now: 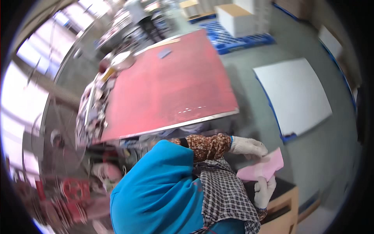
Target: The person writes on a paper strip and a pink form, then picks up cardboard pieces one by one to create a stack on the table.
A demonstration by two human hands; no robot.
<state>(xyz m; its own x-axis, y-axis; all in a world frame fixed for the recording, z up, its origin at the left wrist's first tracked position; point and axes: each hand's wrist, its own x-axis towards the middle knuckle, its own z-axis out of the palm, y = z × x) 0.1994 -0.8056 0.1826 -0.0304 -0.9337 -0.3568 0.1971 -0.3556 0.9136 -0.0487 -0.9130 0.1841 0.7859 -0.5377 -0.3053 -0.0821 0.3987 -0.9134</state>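
Both hands wear white knit gloves and are out to my right, past the checked apron. A small, bent pink sheet [265, 167] is between them; I cannot tell whether it is paper or cloth. My left hand [249, 147] grips its upper edge with the fingers closed. At the lower edge, my right hand [265, 191] pinches the same sheet, thumb and fingers together. A pale band runs across the sheet's middle. Below the right hand stands a light wooden stand [282, 206] with a dark top.
A large table with a red surface [171, 82] fills the middle, a grey-blue pad [164, 53] on it. Rags and a white tub [122, 60] crowd its left side. To the right lie a white board stack [294, 95] and a blue pallet [241, 41]. Another person [142, 19] stands far off.
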